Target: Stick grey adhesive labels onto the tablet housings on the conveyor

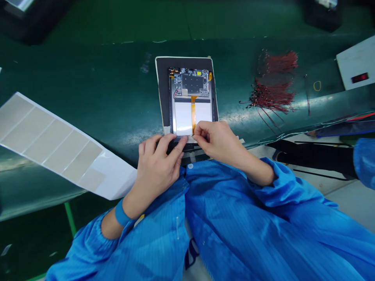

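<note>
An opened tablet lies on a dark pad with a pale rim, its circuit board at the far end. Nearer to me are white battery cells, with an orange ribbon cable running down between them. My left hand rests at the tablet's near edge, fingers apart and fingertips touching it. Beside it, my right hand is closed in a pinch at the same edge, close to the cable's lower end. What sits between its fingertips is too small to make out.
A sheet of grey adhesive pads lies at the left, over the table edge. To the right are bundles of red and black wires, a yellow ring and a white box. Another person's blue sleeve shows at far right.
</note>
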Action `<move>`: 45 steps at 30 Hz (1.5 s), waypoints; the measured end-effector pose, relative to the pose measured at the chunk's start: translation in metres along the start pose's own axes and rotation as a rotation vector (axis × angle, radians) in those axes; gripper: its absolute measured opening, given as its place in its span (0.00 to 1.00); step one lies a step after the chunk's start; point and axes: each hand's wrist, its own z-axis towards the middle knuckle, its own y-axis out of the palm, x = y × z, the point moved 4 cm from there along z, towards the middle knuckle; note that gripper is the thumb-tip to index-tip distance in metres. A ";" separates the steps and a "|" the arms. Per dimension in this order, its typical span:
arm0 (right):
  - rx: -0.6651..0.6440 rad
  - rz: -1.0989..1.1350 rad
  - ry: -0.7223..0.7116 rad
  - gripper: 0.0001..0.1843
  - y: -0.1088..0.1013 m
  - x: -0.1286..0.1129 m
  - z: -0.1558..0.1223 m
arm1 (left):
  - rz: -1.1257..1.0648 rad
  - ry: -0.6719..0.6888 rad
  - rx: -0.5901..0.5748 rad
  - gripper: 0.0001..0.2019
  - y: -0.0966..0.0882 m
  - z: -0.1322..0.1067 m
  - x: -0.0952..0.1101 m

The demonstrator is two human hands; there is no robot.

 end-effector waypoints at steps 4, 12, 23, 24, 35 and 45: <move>-0.001 -0.052 0.014 0.07 0.003 -0.001 0.001 | 0.013 -0.004 -0.004 0.20 0.003 0.002 0.001; -0.001 -0.308 0.114 0.05 -0.003 0.006 0.000 | 0.023 -0.014 -0.023 0.23 0.002 -0.004 0.000; -0.027 -0.136 0.044 0.03 -0.019 0.034 -0.013 | 0.010 0.276 -0.043 0.21 0.017 0.009 0.039; -0.028 -0.119 0.032 0.03 -0.019 0.036 -0.013 | -0.029 0.288 -0.045 0.20 0.011 0.009 0.032; -0.087 -0.193 -0.026 0.07 -0.012 0.043 -0.014 | 0.145 -0.242 -0.210 0.15 -0.010 0.176 -0.095; -0.111 -0.215 -0.079 0.12 -0.008 0.049 -0.016 | 0.242 -0.089 -0.432 0.26 -0.002 0.204 -0.086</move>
